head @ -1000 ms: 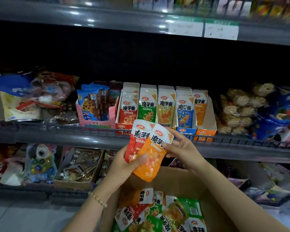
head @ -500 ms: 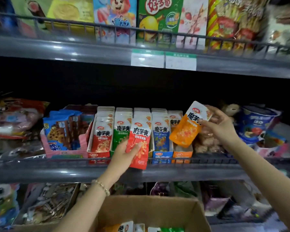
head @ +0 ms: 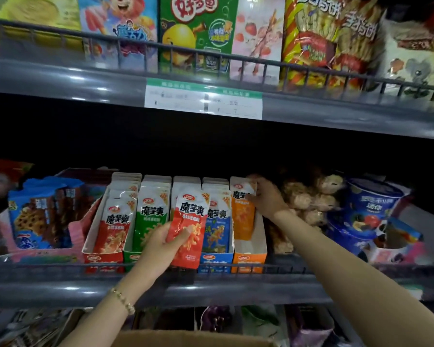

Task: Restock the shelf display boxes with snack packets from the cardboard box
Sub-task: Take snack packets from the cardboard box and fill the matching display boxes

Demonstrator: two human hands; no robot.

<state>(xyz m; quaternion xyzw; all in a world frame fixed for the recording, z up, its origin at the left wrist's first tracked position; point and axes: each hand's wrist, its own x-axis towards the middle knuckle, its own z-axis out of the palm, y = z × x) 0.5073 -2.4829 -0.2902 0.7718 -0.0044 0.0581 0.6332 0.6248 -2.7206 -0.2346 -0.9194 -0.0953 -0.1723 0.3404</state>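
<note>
Left hand (head: 161, 249) grips red packet (head: 191, 221) upright; red box (head: 103, 257) sits 2 slots left of it. Right hand (head: 268, 199) pinches orange packet (head: 242, 216) top, inside orange box (head: 248, 259).

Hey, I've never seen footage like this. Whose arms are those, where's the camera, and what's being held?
No machine: a person wears a camera on the head, so you look along both bare arms at a shop shelf. On it stands a row of display boxes holding snack packets. The left hand grips a red packet in front of the row. The right hand pinches the top of an orange packet in the orange display box. The cardboard box shows at the bottom.
</note>
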